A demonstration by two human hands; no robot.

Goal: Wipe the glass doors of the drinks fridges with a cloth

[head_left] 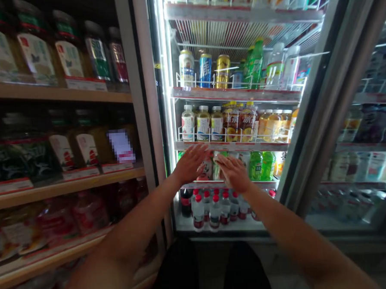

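Note:
Both of my arms stretch forward into a lit drinks fridge. My left hand (pixel 190 165) is open with its fingers extended, in front of the lower bottle shelf and just below the shelf edge (pixel 238 146) above it. Beside it, my right hand (pixel 235 172) points inward with its fingers stretched out. A pale patch shows at its fingertips; I cannot tell what it is. Partly hidden behind the hands are bottles with light labels, and green bottles (pixel 261 164) stand to the right. Below my hands, several clear bottles with red caps (pixel 215 212) stand on the fridge floor.
Left of the fridge, wooden shelves (pixel 61 96) hold bottled drinks. A metal door frame (pixel 329 98) stands at the right. Higher fridge shelves carry cans (pixel 205 70) and tea bottles (pixel 232 121). My dark-clothed knees (pixel 178 270) are close to the fridge's bottom edge.

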